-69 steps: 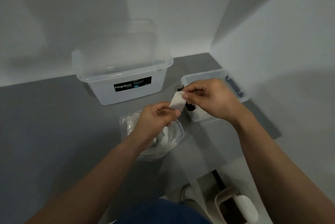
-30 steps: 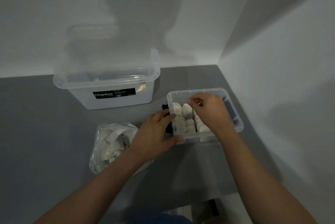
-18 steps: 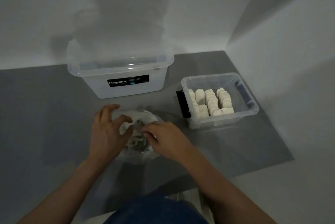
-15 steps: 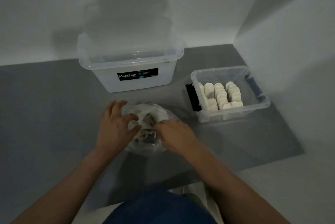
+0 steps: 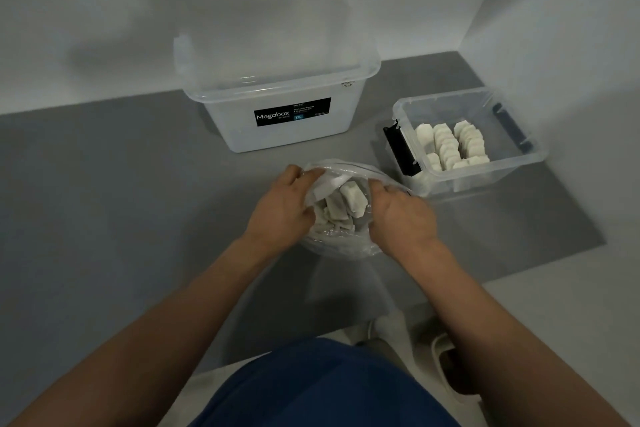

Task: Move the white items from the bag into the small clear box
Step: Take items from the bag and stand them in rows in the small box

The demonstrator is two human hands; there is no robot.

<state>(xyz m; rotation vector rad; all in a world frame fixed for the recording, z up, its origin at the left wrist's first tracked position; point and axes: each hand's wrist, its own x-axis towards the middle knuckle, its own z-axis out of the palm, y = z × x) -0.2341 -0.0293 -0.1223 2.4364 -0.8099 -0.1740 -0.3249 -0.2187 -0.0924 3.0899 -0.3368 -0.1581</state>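
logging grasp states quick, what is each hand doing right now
left hand: grips the left rim of the clear plastic bag.
right hand: grips the bag's right rim; no white item visibly in its fingers.

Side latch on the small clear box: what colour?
Black latch on the small clear box; shows best in the head view.

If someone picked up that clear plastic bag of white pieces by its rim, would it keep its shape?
Probably floppy: the clear plastic bag is thin and wrinkled, its mouth held apart by the left hand and right hand. Likely light, since the white items inside look small. Lifted by one side, it might sag and spill.
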